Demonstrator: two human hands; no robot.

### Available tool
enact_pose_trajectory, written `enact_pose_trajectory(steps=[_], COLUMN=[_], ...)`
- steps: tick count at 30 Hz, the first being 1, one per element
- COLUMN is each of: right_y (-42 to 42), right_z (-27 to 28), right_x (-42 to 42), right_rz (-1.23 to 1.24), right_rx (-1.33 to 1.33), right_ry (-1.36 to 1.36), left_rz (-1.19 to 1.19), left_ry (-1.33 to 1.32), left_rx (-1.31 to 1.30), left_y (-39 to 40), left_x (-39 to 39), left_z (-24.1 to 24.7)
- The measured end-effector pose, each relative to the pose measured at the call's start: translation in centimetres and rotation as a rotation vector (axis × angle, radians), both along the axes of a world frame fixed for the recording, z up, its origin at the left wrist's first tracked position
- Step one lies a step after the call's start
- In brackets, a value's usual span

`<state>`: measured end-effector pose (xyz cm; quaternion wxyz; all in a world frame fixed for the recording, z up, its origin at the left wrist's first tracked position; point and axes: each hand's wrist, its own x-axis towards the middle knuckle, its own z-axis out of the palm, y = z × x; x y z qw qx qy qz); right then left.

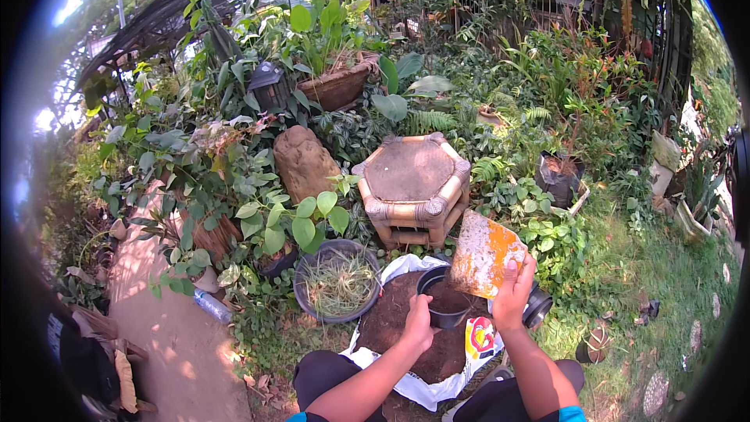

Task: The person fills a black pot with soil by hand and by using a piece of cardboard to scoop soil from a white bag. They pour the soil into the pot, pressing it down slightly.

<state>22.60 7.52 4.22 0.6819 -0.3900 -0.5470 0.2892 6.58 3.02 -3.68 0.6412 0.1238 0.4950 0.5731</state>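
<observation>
My left hand (419,323) grips the left rim of a black plastic plant pot (448,319) that has dark soil inside. In my right hand (515,290) is a worn orange and white container (486,255), tilted with its lower edge at the pot's mouth. Beneath both lies an opened white sack (430,401) with a red and yellow print, spread between my knees and covered with dark soil (387,328). Just right of my right hand, another black pot (538,305) lies on its side.
A round basin (302,290) of cut grass stands left of the sack. Ahead are a hexagonal bamboo stool (410,173) and a large brown rock (304,164). A plastic bottle (212,306) lies beside the paved path (170,328). Dense potted plants surround the spot; a bagged plant (559,179) stands right.
</observation>
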Motion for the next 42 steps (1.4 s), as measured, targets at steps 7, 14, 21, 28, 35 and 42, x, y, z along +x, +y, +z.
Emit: enact_pose_trajectory(steps=[7,14,21,28,35,42], right_y=[3.6,4.7,3.6,0.3,-0.6,-3.1], right_z=[-0.8,-1.9,-0.7,1.0,-2.0,-2.9], right_x=[1.1,2.7,2.0,-0.8,-0.9,-3.4], right_rz=[-0.017,-0.074,-0.115,-0.021,0.003,0.068], right_rx=[-0.203,-0.231,-0.185,-0.168,-0.165,-0.248], right_ry=[0.463,0.529,0.475,0.437,0.383,0.403], left_rz=[0.007,0.057,-0.033,0.052,-0.14,-0.242], left_ry=[-0.102,0.015,0.082,0.0,-0.038,-0.099], left_rx=[0.062,0.146,0.115,0.055,-0.01,0.047], left_y=[1.9,1.4,1.3,-0.2,-2.0,-4.1], left_x=[-2.5,-3.4,-3.2,-3.3,-5.3,-6.8], left_z=[-1.0,0.4,-0.1,0.6,-1.3,-1.6])
